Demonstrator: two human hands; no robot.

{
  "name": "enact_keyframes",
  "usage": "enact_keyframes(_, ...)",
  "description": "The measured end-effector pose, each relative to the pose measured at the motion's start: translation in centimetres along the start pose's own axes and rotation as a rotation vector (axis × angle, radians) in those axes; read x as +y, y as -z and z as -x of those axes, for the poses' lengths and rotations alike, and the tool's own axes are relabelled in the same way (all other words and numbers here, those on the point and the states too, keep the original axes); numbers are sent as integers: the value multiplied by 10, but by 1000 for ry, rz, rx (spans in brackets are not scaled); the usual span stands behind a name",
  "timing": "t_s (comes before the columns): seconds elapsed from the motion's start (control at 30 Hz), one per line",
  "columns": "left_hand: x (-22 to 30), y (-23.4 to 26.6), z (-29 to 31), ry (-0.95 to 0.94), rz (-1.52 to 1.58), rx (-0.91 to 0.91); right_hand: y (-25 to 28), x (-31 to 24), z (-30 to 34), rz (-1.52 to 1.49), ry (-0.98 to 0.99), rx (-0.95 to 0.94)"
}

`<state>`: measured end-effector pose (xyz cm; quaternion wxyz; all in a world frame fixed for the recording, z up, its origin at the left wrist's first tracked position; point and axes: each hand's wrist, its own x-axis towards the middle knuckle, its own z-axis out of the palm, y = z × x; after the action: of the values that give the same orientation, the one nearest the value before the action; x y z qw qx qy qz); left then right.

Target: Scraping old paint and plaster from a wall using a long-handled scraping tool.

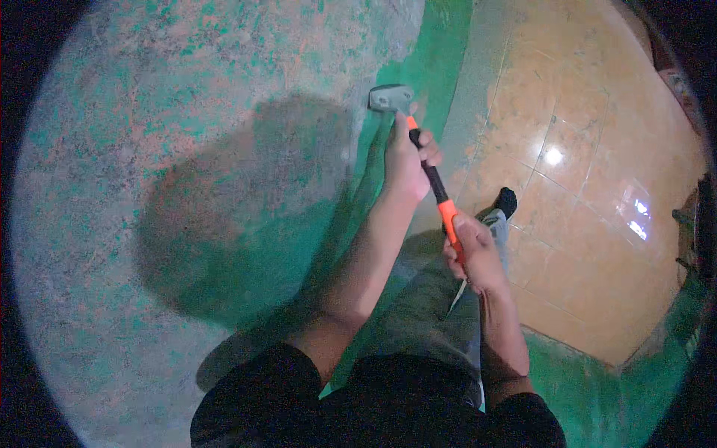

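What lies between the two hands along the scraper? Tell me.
In the head view, the scraper's handle runs between the left hand and the right hand: a black stretch, then orange.

A scraper runs from my right hand through my left hand toward 11 o'clock; from the right, wall lies at 9, floor at 3, my foot at 1.
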<state>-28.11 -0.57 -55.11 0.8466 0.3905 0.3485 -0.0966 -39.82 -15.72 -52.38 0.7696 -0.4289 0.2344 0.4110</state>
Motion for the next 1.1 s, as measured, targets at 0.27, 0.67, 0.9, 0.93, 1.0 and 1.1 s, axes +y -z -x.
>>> enact_keyframes(0.27, 16, 6, 62, -162, -157, 62, -25, 38, 24, 215, 230, 65)
enact_keyframes(0.67, 13, 1, 52, -163, -157, 50, -23, 39, 18, 411, 462, 277)
enact_keyframes(0.9, 10, -4, 50, -190, -114, 6, -15, 26, 19, 388, 416, 243)
enact_keyframes(0.93, 9, -8, 47, -193, -129, 2, -11, 24, 19, 360, 358, 234)
enact_keyframes(1.0, 12, -8, 47, -221, -153, -3, -11, 23, 20, 362, 376, 209)
enact_keyframes(1.1, 9, -7, 50, -213, -133, 13, -7, 24, 24, 331, 364, 195)
